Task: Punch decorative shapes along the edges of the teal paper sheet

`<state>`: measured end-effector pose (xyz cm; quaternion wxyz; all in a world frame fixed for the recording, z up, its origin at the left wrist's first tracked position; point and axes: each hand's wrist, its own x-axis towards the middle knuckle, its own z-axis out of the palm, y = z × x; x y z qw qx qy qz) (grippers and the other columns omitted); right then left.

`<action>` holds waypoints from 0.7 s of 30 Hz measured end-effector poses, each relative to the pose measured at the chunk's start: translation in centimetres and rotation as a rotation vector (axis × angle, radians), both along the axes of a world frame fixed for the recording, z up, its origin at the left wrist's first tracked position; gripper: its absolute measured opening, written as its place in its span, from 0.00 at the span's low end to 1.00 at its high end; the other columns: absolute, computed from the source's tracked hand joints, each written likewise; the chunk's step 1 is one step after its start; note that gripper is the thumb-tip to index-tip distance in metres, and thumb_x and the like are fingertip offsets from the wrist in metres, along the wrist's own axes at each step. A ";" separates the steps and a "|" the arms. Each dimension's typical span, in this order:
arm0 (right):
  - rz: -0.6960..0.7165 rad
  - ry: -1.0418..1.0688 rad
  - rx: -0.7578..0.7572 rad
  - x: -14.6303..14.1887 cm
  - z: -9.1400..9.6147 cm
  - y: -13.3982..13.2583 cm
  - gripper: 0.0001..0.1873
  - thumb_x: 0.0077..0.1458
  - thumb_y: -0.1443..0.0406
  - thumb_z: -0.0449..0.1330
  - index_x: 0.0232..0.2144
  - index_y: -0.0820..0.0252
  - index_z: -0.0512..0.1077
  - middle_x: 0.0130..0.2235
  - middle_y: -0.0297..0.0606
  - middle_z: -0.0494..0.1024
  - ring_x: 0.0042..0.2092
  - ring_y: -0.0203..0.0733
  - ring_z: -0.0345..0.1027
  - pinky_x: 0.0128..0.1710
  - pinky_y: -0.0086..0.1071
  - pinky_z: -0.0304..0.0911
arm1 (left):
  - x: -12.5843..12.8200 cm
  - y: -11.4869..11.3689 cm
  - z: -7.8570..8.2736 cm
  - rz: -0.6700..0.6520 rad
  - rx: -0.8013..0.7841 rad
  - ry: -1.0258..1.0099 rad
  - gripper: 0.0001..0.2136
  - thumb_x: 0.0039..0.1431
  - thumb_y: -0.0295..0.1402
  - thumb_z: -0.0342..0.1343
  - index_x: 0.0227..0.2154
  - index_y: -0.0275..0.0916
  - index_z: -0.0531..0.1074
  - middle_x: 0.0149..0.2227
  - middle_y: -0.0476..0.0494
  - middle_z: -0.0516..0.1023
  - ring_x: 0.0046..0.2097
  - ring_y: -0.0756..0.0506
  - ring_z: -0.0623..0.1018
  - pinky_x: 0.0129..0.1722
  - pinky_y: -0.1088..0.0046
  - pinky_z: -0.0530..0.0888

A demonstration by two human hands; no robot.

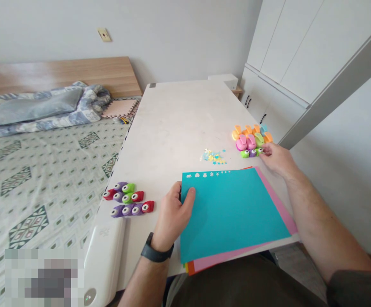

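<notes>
A stack of coloured paper lies at the near edge of the white table (179, 123), with a teal sheet (233, 211) on top and a pink sheet (277, 204) showing under it. Small shapes are punched along the teal sheet's far edge. My left hand (174, 213) grips the stack's left edge, thumb on top. My right hand (276, 157) reaches to a cluster of small craft punches (251, 140) at the table's right side, its fingertips closed on a small green punch (259, 151).
Another group of purple, green and red punches (129, 200) sits at the table's left edge. Punched paper bits (214, 157) lie between the stack and the right cluster. A bed (44, 162) is to the left, white cabinets (287, 55) to the right.
</notes>
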<state>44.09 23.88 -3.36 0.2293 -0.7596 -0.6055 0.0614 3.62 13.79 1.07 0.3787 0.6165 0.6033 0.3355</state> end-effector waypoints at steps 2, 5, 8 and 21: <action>-0.026 -0.004 0.029 -0.3 0.3 -0.3 0.22 0.54 0.60 0.64 0.51 0.59 0.77 0.45 0.46 0.84 0.41 0.50 0.78 0.45 0.42 0.69 | 0.0 0.0 0.0 -0.004 0.004 -0.013 0.12 0.68 0.44 0.54 0.37 0.40 0.72 0.29 0.51 0.75 0.30 0.48 0.70 0.28 0.73 0.61; -0.070 -0.005 0.192 -1.5 1.5 -0.8 0.19 0.55 0.60 0.62 0.49 0.59 0.77 0.45 0.46 0.82 0.39 0.49 0.77 0.45 0.43 0.69 | 0.1 0.0 0.0 -0.013 0.015 -0.020 0.12 0.68 0.43 0.53 0.37 0.40 0.72 0.29 0.51 0.75 0.30 0.48 0.70 0.28 0.73 0.61; 0.015 0.064 0.324 -4.1 3.5 -1.4 0.17 0.59 0.59 0.61 0.48 0.58 0.77 0.45 0.47 0.82 0.40 0.49 0.76 0.47 0.45 0.69 | 0.1 0.0 0.0 -0.021 0.024 -0.024 0.12 0.68 0.43 0.53 0.36 0.40 0.71 0.28 0.52 0.73 0.30 0.49 0.69 0.29 0.73 0.61; 1.031 0.111 0.098 -26.5 12.5 -3.9 0.12 0.62 0.64 0.63 0.47 0.62 0.77 0.48 0.46 0.80 0.49 0.47 0.73 0.51 0.38 0.65 | 0.2 0.1 -0.8 0.014 0.071 -0.051 0.08 0.63 0.37 0.58 0.31 0.38 0.71 0.24 0.50 0.70 0.29 0.47 0.70 0.29 0.71 0.66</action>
